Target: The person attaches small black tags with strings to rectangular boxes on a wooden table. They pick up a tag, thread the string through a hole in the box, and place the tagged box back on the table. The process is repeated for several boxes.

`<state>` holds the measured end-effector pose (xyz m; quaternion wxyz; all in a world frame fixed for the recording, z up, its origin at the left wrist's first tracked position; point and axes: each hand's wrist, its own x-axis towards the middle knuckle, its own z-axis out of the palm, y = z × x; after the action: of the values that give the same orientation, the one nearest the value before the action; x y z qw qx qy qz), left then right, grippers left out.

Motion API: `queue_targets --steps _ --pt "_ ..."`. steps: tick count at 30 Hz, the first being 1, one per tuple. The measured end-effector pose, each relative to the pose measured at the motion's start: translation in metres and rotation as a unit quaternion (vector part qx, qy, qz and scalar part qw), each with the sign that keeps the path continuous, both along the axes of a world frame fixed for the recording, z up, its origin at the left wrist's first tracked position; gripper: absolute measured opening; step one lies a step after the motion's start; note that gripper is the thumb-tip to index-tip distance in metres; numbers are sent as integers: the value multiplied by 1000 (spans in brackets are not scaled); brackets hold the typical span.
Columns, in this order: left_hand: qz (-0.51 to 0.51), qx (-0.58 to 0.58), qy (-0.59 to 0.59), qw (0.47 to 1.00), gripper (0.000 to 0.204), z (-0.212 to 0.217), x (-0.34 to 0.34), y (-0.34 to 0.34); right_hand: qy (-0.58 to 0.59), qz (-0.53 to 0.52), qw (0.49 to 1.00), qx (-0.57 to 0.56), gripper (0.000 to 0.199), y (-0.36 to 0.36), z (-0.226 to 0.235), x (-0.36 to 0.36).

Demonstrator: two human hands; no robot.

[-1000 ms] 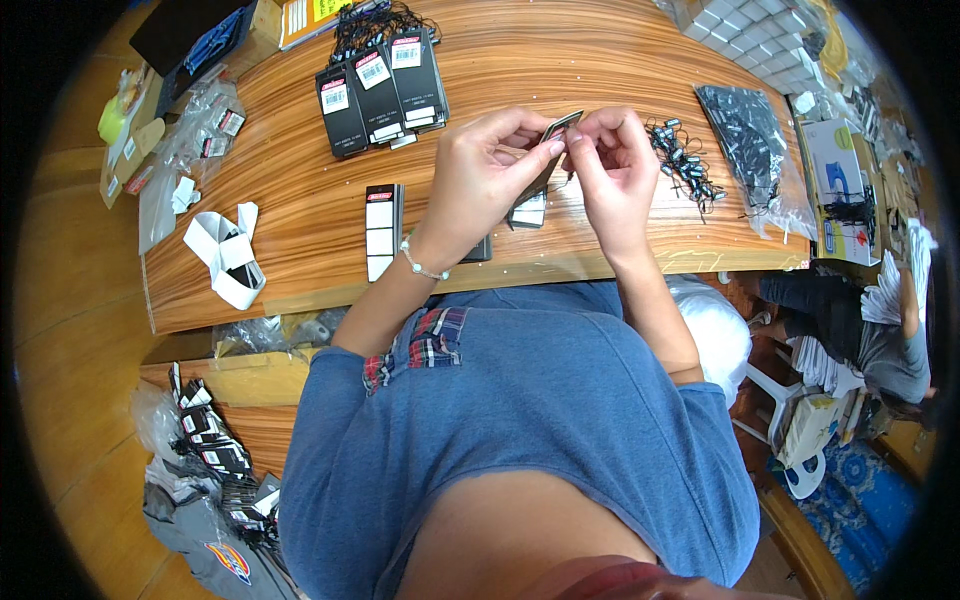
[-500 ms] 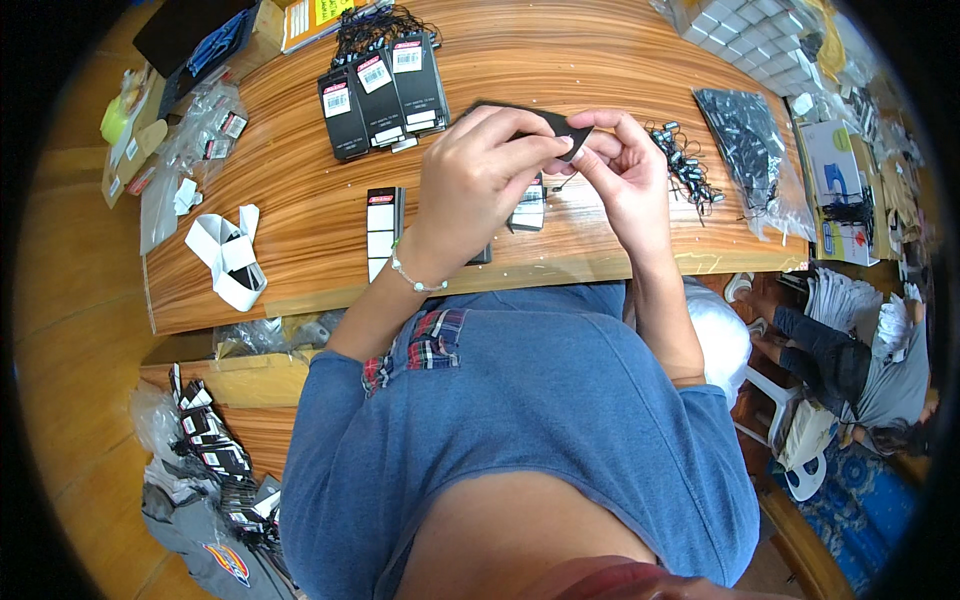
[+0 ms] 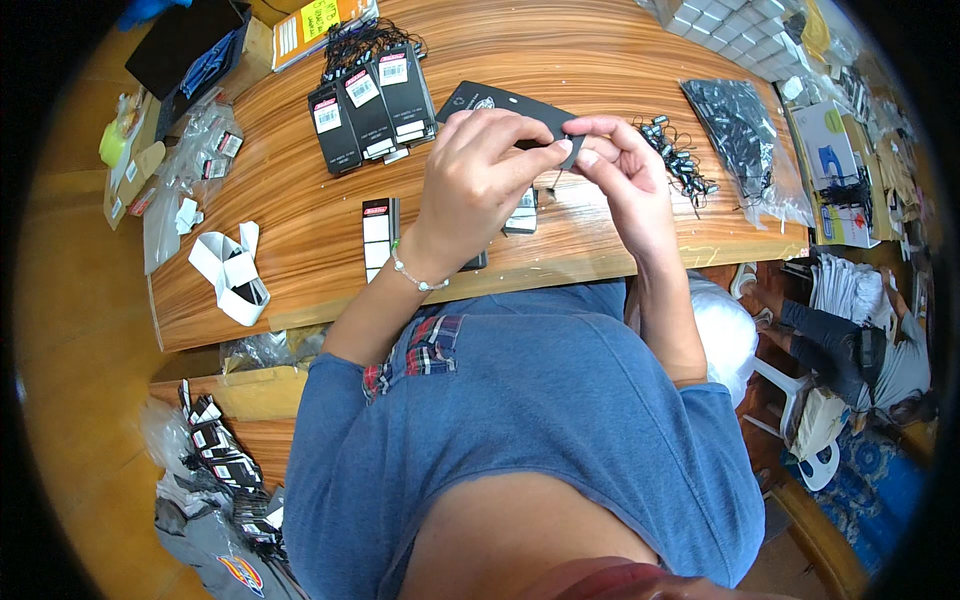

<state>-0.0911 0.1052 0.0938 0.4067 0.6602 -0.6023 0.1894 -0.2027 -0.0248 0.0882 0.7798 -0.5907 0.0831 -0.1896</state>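
Observation:
A black cardboard hang tag [image 3: 515,102] is held above the table, tilted, between my two hands. My left hand [image 3: 480,165] wears a beaded bracelet and pinches the tag near its right end. There my right hand [image 3: 628,175] closes thumb and fingers on the same end. A short dark string [image 3: 557,180] hangs below that end; how it is attached is hidden by my fingers. Partly behind my left hand lie a small tag with a white label [image 3: 522,215] and a stack of black tags with white panels [image 3: 379,235].
Stacked labelled black tags [image 3: 362,115] with a tangle of black strings [image 3: 372,40] lie back left. At right are loose strings [image 3: 680,165] and a plastic bag of black strings [image 3: 735,150]. A white paper roll [image 3: 228,275] lies left. A person [image 3: 845,345] is at far right.
The tag has turned flatter, showing more of its printed face beyond my left hand. Both hands stay at its right end, with small finger shifts. The whole view has shifted slightly.

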Motion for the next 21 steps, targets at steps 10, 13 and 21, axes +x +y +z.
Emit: queue_targets --steps 10,13,21 --pt "-22 36 -130 991 18 -1 -10 -5 43 -70 997 14 9 1 -24 -9" --pt "-46 41 -110 992 18 1 -9 -5 -5 -171 979 -109 8 -5 -26 -6" --pt "-82 -8 143 986 21 -22 -17 -5 -254 -44 953 161 11 -44 13 -1"
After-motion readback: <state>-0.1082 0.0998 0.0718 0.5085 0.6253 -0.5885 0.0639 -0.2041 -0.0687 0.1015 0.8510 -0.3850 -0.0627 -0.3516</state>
